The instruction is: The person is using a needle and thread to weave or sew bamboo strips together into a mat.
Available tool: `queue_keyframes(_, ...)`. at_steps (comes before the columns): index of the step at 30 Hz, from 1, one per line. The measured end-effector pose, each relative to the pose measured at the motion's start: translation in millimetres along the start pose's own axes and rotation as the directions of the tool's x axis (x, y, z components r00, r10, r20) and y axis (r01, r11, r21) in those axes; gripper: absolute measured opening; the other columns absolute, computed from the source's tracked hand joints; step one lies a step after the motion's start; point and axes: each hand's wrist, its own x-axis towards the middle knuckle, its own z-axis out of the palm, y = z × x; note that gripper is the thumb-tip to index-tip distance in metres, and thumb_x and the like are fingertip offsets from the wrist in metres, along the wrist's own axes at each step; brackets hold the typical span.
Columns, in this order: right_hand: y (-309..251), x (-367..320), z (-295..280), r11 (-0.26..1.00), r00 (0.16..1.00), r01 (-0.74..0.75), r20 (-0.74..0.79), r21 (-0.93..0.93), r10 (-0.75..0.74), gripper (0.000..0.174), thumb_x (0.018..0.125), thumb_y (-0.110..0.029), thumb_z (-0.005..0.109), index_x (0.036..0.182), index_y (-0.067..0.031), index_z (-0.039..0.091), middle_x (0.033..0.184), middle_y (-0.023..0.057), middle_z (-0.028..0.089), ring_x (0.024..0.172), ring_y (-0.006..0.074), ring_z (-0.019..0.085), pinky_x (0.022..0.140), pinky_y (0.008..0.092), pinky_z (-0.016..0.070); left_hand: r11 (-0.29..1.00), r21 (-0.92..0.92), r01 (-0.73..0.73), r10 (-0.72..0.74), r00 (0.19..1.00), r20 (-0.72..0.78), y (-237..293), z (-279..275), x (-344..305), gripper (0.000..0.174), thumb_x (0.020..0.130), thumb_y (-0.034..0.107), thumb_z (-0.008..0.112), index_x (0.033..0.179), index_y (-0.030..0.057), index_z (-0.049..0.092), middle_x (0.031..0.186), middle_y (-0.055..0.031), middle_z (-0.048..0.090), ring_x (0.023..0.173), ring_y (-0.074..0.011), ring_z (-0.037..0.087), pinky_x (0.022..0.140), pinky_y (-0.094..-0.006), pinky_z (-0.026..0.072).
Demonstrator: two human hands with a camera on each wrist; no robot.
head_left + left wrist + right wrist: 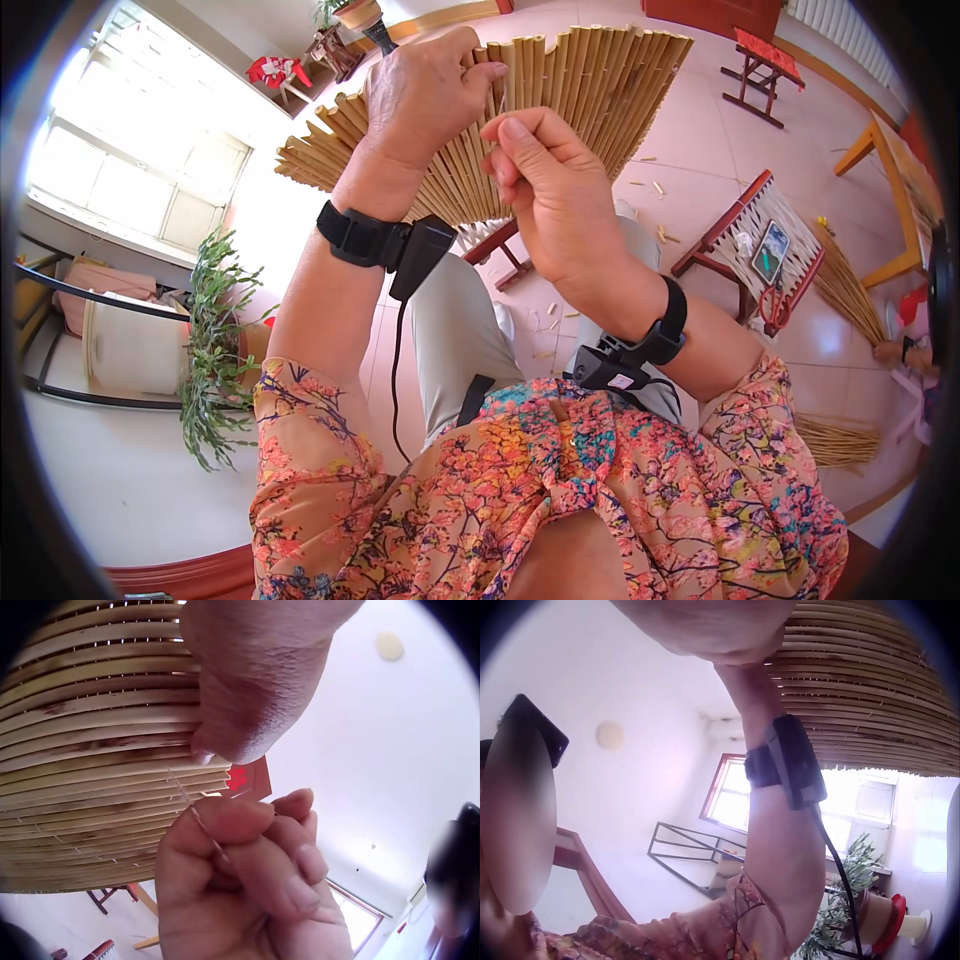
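A fan-shaped panel of thin tan stalks (575, 95) spreads in front of the person, its stalks joined side by side by rows of light stitches in the left wrist view. The left hand (425, 105) grips the panel's near upper edge, thumb against the stalks. Just right of it and closer to the body, the right hand (550, 190) has its fingers curled, thumb against the index finger. In the left wrist view, the right hand (247, 877) pinches a thin pale strand (199, 817) that reaches up to the panel (90, 735). Whether a needle is on it I cannot tell.
A red-framed woven stool (735, 245) at the right carries a phone (770, 250) and red-handled scissors (771, 308). Stalk bundles (850, 285) and small offcuts lie on the pink tiled floor. A green plant (218, 345) stands at the left, a wooden table (905, 190) far right.
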Motion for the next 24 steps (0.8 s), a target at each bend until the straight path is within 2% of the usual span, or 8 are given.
queue_keyframes(7, 4.2, 5.4, -5.2, 0.997, 0.998, 0.037, 0.049, -0.072, -0.034, 0.013, 0.096, -0.014, 0.052, 0.096, -0.0023, 0.059, 0.072, 0.0003, 0.055, 0.075, 0.0099, 0.052, 0.069, 0.0208, 0.0429, 0.999, 0.017, 0.027, -0.027, 0.999, -0.017, -9.2, 1.5, -3.9, 0.027, 0.078, 0.038, 0.068, 0.083, 0.0125, 0.064, 0.053, -0.0095, 0.057, 0.054, -0.03, 0.06, 0.052, -0.0401, 0.0459)
queue_keyframes(9, -0.5, 12.5, -13.3, 0.869, 0.95, 0.279, -0.016, -0.408, -0.312, 0.009, 0.093, -0.01, 0.057, 0.094, -0.0032, 0.061, 0.071, -0.0013, 0.052, 0.067, 0.0084, 0.051, 0.065, 0.0197, 0.0429, 1.0, 0.023, 0.017, -0.016, 0.999, -0.035, -13.2, 1.0, -6.8, 0.028, 0.078, 0.039, 0.068, 0.083, 0.0123, 0.064, 0.053, -0.0093, 0.057, 0.053, -0.0299, 0.06, 0.052, -0.0401, 0.0458)
queue_keyframes(10, 0.5, 20.5, -23.0, 0.871, 0.951, 0.275, -0.016, -0.407, -0.308, 0.009, 0.093, -0.01, 0.057, 0.094, -0.0032, 0.061, 0.071, -0.0013, 0.052, 0.067, 0.0084, 0.051, 0.065, 0.0197, 0.0429, 0.999, -0.003, 0.05, -0.05, 0.999, -0.007, -13.6, -1.2, -7.7, 0.028, 0.078, 0.04, 0.068, 0.083, 0.012, 0.064, 0.053, -0.0092, 0.057, 0.054, -0.0296, 0.06, 0.052, -0.0399, 0.0458)
queue_keyframes(12, 5.0, 38.3, -46.5, 0.409, 0.718, 0.539, 0.148, -0.736, -0.68, 0.006, 0.09, -0.01, 0.062, 0.094, -0.0057, 0.061, 0.071, -0.0014, 0.054, 0.067, 0.0086, 0.052, 0.065, 0.0201, 0.0432, 0.996, -0.029, 0.08, -0.079, 0.997, 0.023, -13.7, -2.9, -9.8, 0.029, 0.078, 0.04, 0.068, 0.082, 0.0116, 0.064, 0.053, -0.0091, 0.057, 0.054, -0.0293, 0.06, 0.052, -0.0398, 0.0457)
queue_keyframes(14, 5.4, 42.4, -56.5, 0.401, 0.749, 0.464, 0.108, -0.789, -0.654, 0.009, 0.088, -0.012, 0.065, 0.095, -0.0072, 0.061, 0.073, -0.0015, 0.055, 0.069, 0.0078, 0.052, 0.065, 0.021, 0.0434, 0.997, -0.016, 0.078, -0.078, 0.997, -0.023, -12.9, -3.0, -10.0, 0.029, 0.079, 0.04, 0.068, 0.08, 0.0113, 0.063, 0.054, -0.0089, 0.057, 0.054, -0.0286, 0.06, 0.052, -0.0394, 0.0453)
queue_keyframes(17, 4.4, 40.7, -56.2, 0.541, 0.815, 0.438, 0.063, -0.718, -0.576, 0.008, 0.09, -0.013, 0.062, 0.095, -0.0065, 0.06, 0.069, -0.0008, 0.055, 0.062, 0.0069, 0.051, 0.059, 0.0214, 0.0429, 0.994, -0.004, 0.113, -0.113, 0.994, 0.0, -14.4, -4.2, -10.2, 0.028, 0.079, 0.04, 0.067, 0.08, 0.012, 0.064, 0.055, -0.0086, 0.058, 0.054, -0.0285, 0.06, 0.052, -0.0395, 0.045)
queue_keyframes(19, -0.7, 31.1, -44.5, 0.758, 0.968, 0.118, -0.094, -0.642, -0.231, 0.009, 0.093, -0.015, 0.058, 0.095, -0.006, 0.058, 0.063, 0.0001, 0.054, 0.055, 0.0063, 0.049, 0.051, 0.0216, 0.0416, 0.993, -0.007, 0.121, -0.121, 0.993, 0.006, -15.9, -4.5, -9.8, 0.028, 0.079, 0.04, 0.067, 0.08, 0.0121, 0.064, 0.055, -0.0087, 0.058, 0.054, -0.0286, 0.06, 0.052, -0.0398, 0.0447)
queue_keyframes(24, 7.2, 28.3, -33.1, 0.759, 0.995, -0.06, -0.1, -0.648, -0.006, 0.012, 0.094, -0.014, 0.055, 0.095, -0.0028, 0.057, 0.061, 0.0021, 0.056, 0.049, 0.0059, 0.048, 0.046, 0.0214, 0.0401, 0.991, -0.02, 0.13, -0.13, 0.991, 0.01, -17.1, -4.6, -11.2, 0.029, 0.079, 0.041, 0.067, 0.08, 0.012, 0.064, 0.054, -0.0088, 0.057, 0.054, -0.0291, 0.059, 0.052, -0.0405, 0.0445)
